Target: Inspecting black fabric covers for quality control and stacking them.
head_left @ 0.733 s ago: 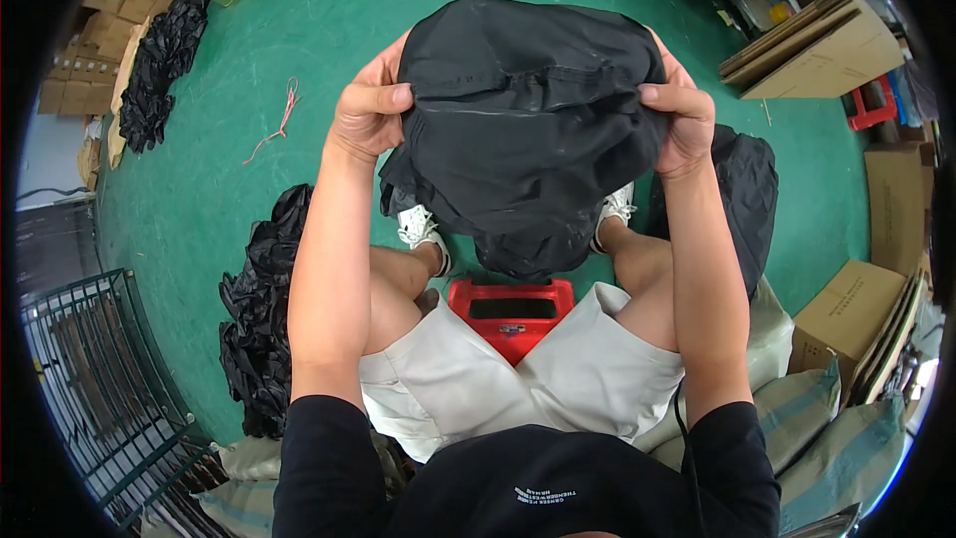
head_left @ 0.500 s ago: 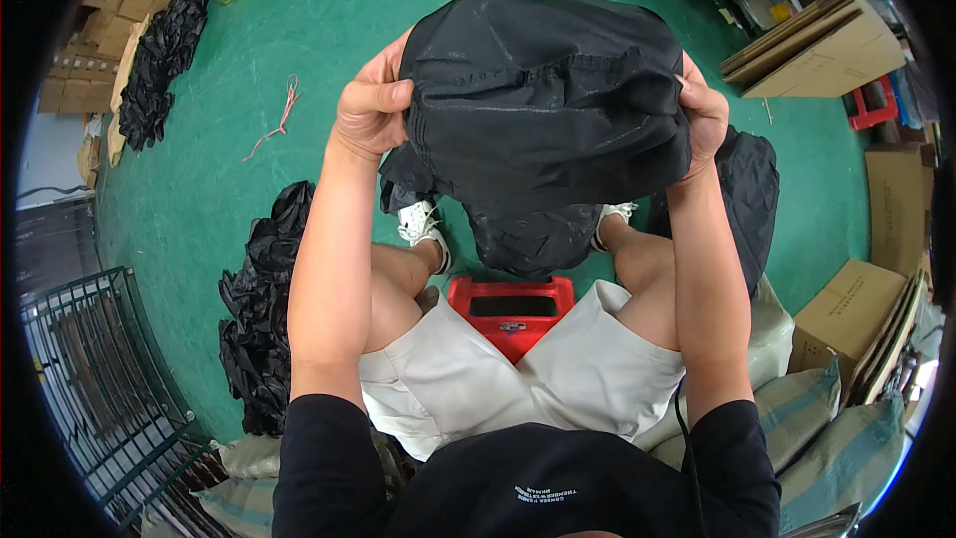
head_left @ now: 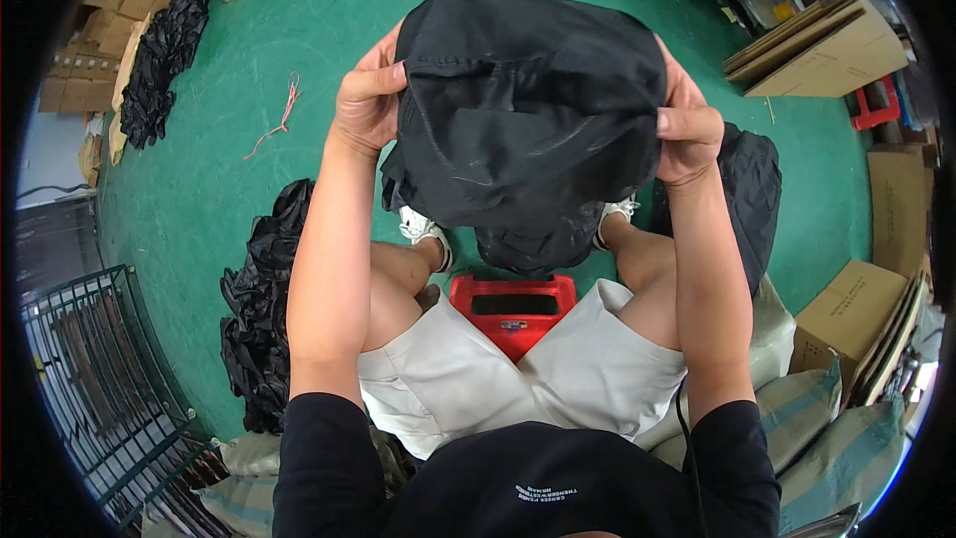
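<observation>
A black fabric piece (head_left: 533, 105) with stitched seams and pale creases is held up in front of me, above my feet. My left hand (head_left: 374, 100) grips its left edge, thumb on the near face and fingers behind. My right hand (head_left: 687, 125) pinches the right edge the same way. The fabric bulges between my hands, and its lower part sags toward me. Under it lies another dark fabric heap (head_left: 538, 244) between my white shoes, partly covered from view.
A red plastic stool (head_left: 513, 324) shows between my legs. Heaped black fabric (head_left: 264, 304) lies at my left and a black bundle (head_left: 752, 199) at my right. Cardboard boxes (head_left: 851, 309) and woven sacks (head_left: 846, 458) stand at the right, a metal rack (head_left: 110, 379) at the left.
My right hand has moved a little to the left, bringing the edges of the fabric closer together. The fabric's top has risen slightly and its folds have shifted. My left hand has barely moved.
</observation>
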`<state>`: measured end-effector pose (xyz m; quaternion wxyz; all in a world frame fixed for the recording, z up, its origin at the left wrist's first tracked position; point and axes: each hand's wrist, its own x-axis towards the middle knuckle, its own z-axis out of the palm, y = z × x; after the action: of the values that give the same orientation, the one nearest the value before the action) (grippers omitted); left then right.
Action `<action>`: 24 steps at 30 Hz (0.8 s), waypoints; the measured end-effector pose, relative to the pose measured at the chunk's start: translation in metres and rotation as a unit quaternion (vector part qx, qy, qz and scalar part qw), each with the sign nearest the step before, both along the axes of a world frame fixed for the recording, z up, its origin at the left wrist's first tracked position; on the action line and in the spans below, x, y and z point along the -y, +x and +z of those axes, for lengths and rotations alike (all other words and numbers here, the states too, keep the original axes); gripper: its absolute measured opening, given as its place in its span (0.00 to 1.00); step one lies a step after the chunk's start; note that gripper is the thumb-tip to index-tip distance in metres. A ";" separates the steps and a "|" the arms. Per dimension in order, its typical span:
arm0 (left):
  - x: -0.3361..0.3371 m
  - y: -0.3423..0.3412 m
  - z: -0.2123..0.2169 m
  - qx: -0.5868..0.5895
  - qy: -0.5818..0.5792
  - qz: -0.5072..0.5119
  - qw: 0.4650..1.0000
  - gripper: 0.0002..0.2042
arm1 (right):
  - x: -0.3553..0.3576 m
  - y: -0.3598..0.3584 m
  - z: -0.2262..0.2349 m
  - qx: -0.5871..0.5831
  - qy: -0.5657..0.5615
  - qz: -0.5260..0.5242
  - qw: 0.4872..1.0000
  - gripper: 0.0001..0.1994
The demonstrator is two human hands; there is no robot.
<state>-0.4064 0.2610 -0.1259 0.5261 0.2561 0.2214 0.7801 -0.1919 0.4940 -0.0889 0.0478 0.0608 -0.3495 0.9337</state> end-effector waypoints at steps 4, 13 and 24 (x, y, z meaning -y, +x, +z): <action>-0.006 0.010 0.003 0.007 0.024 -0.011 1.000 0.36 | -0.005 -0.004 -0.007 -0.100 -0.147 0.079 0.981 0.38; -0.010 0.033 0.010 0.091 0.084 -0.019 0.992 0.41 | -0.005 0.000 -0.013 -0.107 -0.185 0.068 0.974 0.32; -0.024 0.048 0.011 0.183 0.073 -0.133 0.971 0.37 | -0.027 0.017 -0.041 -0.026 -0.221 -0.019 0.975 0.20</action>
<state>-0.3588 0.2846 -0.1151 0.6367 0.1738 0.0276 0.7507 -0.1747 0.5212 -0.1302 0.0871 0.0665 -0.1338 0.9849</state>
